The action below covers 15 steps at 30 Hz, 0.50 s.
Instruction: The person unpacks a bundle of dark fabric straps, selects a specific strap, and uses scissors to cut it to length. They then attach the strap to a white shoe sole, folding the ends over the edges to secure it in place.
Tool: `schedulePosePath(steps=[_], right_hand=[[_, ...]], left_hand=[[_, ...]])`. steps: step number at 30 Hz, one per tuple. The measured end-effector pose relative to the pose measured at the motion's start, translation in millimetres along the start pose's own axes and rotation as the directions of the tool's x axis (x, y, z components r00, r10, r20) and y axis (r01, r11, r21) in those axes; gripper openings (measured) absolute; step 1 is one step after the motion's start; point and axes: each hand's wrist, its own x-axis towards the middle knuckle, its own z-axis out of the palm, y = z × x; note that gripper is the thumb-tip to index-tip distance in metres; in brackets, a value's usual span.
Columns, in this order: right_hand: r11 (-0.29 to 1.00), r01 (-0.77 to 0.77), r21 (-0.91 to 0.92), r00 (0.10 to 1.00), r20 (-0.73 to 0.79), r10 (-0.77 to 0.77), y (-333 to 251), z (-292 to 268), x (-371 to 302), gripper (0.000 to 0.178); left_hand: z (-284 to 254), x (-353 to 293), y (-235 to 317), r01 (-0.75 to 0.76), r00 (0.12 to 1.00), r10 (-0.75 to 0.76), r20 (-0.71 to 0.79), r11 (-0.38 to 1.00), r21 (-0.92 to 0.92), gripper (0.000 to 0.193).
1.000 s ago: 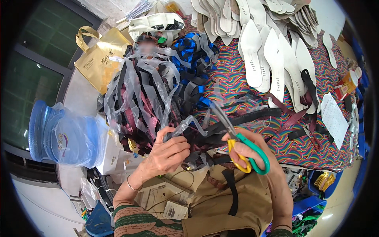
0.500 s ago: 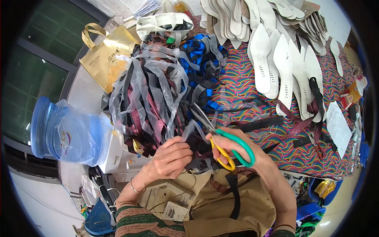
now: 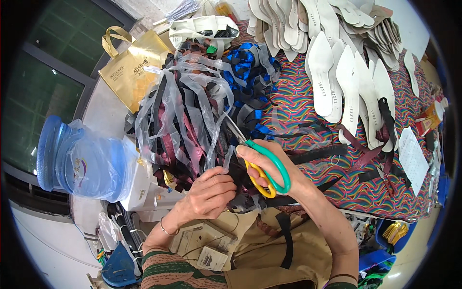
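Strips of black, wine-red and filmy translucent material (image 3: 187, 123) lay heaped in front of me, at the left end of the table, the nearest of them running down into my left hand (image 3: 211, 195). Those fingers were curled tight, thumb and forefinger pinching a thin translucent strip (image 3: 229, 158) that stood up from the fist. My right hand (image 3: 294, 171) was wrapped around the scissors (image 3: 284, 168), fingers through the yellow loop, the steel blades (image 3: 235, 129) nearly together and angled up toward the heap. Working well there, I judged, called for a firm pinch, the film drawn taut, and the tips clear of my knuckles and the loose tangle. The film looked slippery and limp, apt to fold between blades; the black bands seemed flatter and denser, the wine-red ones faintly glittery. Behind them bunched shiny blue strips (image 3: 240, 62), crinkled like foil. To my right, smooth pale sole-shaped pieces (image 3: 347, 91) lay overlapping on a wavy, many-coloured cloth (image 3: 356, 192).
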Motion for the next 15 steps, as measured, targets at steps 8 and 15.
schedulePosePath(steps=[8, 15], right_hand=[[0.944, 0.060, -0.323, 0.964, -0.226, -0.138, -15, -5, -34, 0.036], [0.758, -0.083, -0.647, 0.556, -0.661, -0.503, -13, -69, -191, 0.050]], left_hand=[[-4, 17, 2, 0.022, 0.999, -0.023, -0.026, 0.999, -0.043, 0.021], [3, 46, 11, 0.058, 0.997, -0.060, -0.050, 0.997, -0.044, 0.027]])
